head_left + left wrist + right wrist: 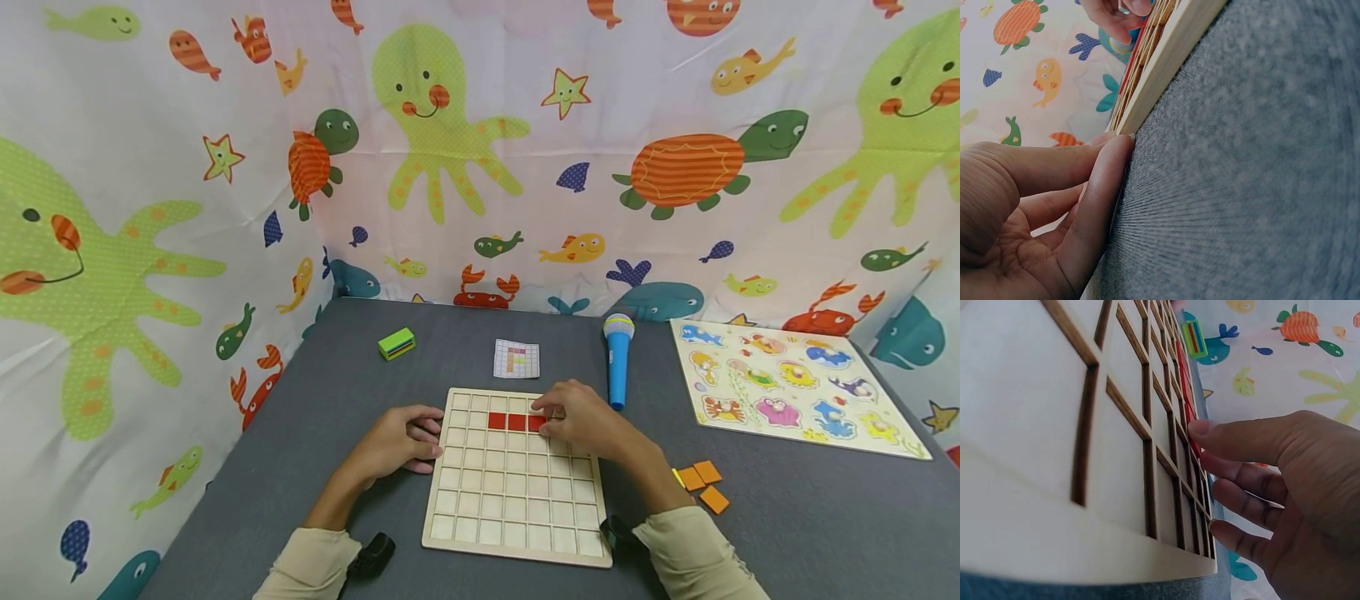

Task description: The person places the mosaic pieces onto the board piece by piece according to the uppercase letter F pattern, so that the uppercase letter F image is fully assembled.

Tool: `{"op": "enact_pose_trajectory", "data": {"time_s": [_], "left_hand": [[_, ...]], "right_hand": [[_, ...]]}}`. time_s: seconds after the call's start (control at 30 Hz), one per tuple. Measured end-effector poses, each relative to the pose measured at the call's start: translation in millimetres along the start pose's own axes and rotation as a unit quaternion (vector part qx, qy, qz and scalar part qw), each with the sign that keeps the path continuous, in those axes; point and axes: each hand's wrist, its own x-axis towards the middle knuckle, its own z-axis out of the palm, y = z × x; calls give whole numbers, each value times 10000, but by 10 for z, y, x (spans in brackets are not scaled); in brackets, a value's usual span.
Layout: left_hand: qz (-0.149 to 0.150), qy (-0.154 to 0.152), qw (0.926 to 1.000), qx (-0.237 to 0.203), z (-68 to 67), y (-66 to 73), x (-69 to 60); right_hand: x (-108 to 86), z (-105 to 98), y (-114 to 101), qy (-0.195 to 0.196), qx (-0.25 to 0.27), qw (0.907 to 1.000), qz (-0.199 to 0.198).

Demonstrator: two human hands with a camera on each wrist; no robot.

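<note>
A pale wooden grid board [517, 505] lies flat on the table, with a row of three red square tiles [517, 422] in its second row from the far edge. At the board's left edge, my left hand [397, 442] pinches the rim between thumb and finger; the left wrist view shows the fingertips at the rim [1160, 84]. Over the far right part of the board, my right hand [581, 421] has thumb and forefinger on the rightmost red tile [1194, 445], which they partly cover. Its other fingers are bent near the board's edge.
Beyond the board lies a printed grid card [516, 359]. A green block [396, 343] with coloured stripes is at back left. A blue toy microphone [617, 362] and a sea-animal puzzle board [795, 387] are at right. Several orange tiles [707, 472] lie beside my right forearm.
</note>
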Motion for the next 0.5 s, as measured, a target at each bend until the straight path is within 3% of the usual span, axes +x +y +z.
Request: {"op": "enact_pose_trajectory", "data": {"time_s": [0.5], "left_hand": [[41, -56, 10000, -48, 0, 11, 4]], "right_hand": [[-112, -73, 76, 143, -11, 9999, 19]]}}
